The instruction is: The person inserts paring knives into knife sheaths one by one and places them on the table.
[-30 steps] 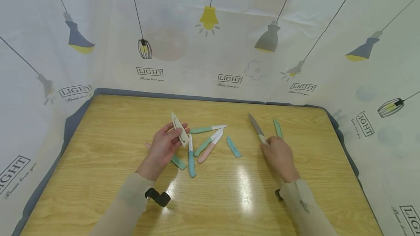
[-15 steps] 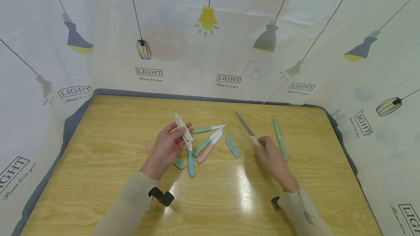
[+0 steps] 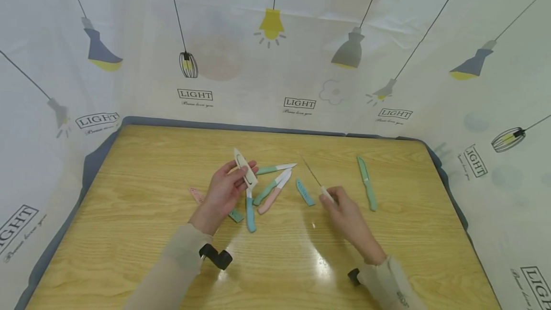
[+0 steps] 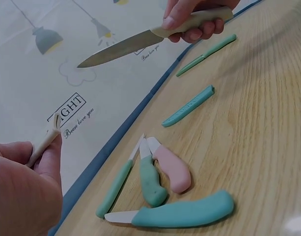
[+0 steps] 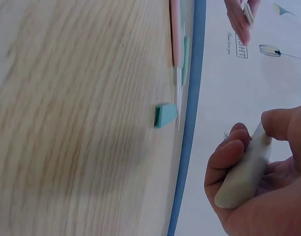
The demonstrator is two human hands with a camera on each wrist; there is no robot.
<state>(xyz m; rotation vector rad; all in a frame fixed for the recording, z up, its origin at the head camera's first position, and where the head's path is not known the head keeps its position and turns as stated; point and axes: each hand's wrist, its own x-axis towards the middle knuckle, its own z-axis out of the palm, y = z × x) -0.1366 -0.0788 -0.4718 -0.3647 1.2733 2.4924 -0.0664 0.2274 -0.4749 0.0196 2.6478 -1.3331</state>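
My left hand pinches a cream blade sheath between thumb and fingers, tilted above the table. To its right, my right hand grips the cream handle of a knife whose bare grey blade points up and away. The knife and sheath are apart. Below and beside my left hand lie a blue-handled knife, two green-handled knives and a pink-handled knife, all with white blades. A blue sheath rests between my hands.
A green knife with its blade covered lies right of my right hand. A pink sheath and a green sheath lie partly behind my left hand and wrist. A printed sheet wall rises behind the wooden table.
My right hand has carried the cream knife left and slightly nearer to me, uncovering the green knife beside it. My left hand has shifted a little right with the sheath.
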